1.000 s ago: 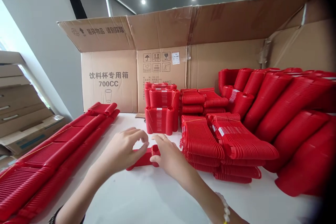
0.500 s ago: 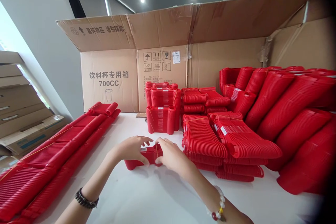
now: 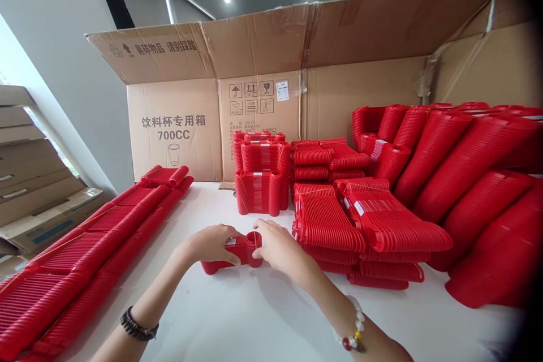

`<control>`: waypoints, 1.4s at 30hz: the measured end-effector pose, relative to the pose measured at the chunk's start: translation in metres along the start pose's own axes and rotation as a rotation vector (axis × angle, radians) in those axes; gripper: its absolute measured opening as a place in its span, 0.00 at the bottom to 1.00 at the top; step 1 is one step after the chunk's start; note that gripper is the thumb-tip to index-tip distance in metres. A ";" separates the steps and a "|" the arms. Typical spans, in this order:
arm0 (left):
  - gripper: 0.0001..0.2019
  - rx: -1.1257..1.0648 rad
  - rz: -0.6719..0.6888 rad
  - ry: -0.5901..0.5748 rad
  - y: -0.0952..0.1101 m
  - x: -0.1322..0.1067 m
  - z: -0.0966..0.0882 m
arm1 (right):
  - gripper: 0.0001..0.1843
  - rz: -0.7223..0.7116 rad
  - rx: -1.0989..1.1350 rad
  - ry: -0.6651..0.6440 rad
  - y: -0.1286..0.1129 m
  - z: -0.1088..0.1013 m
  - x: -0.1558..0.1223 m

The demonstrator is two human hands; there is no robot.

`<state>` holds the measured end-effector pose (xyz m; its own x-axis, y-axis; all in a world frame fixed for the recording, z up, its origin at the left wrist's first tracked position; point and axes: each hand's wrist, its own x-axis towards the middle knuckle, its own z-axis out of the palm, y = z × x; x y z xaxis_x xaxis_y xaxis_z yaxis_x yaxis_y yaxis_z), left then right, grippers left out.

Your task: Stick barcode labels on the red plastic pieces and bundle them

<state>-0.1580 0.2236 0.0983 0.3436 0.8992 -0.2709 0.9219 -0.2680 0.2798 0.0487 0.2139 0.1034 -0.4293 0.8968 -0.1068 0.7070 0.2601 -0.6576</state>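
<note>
A short stack of nested red plastic pieces (image 3: 241,249), with a round tube-like end on each side, stands on the white table in front of me. My left hand (image 3: 214,244) is closed on its left part, thumb along the near side and fingers over the far side. A thin yellowish rubber band (image 3: 255,239) runs over the right round end. My right hand (image 3: 274,243) curls around that end, its fingertips at the band above and its thumb low on the near side. A small white label (image 3: 230,241) shows on top of the stack.
Upright red stacks (image 3: 258,192) stand just behind. Banded red stacks (image 3: 326,218) lie piled to the right, with leaning rows (image 3: 458,164) beyond. Long red rows (image 3: 85,254) lie at left. An opened cardboard box (image 3: 173,102) walls off the back of the white table (image 3: 212,317).
My left fingers have come down onto the stack's far side. My right hand has shifted slightly at the round end with the rubber band. The camera view has shifted a little.
</note>
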 end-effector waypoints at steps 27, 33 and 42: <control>0.28 0.000 -0.097 -0.157 0.004 -0.002 -0.004 | 0.09 0.044 -0.047 -0.033 0.008 0.014 0.012; 0.17 0.097 -0.093 -0.164 0.002 0.000 -0.002 | 0.09 0.029 0.028 0.024 0.016 0.026 0.012; 0.15 0.144 -0.071 -0.148 0.001 0.000 -0.002 | 0.16 -0.013 0.260 0.092 0.035 0.048 0.011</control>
<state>-0.1577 0.2243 0.1002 0.2897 0.8600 -0.4201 0.9571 -0.2619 0.1241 0.0419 0.2153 0.0429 -0.3764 0.9257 -0.0370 0.5289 0.1818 -0.8290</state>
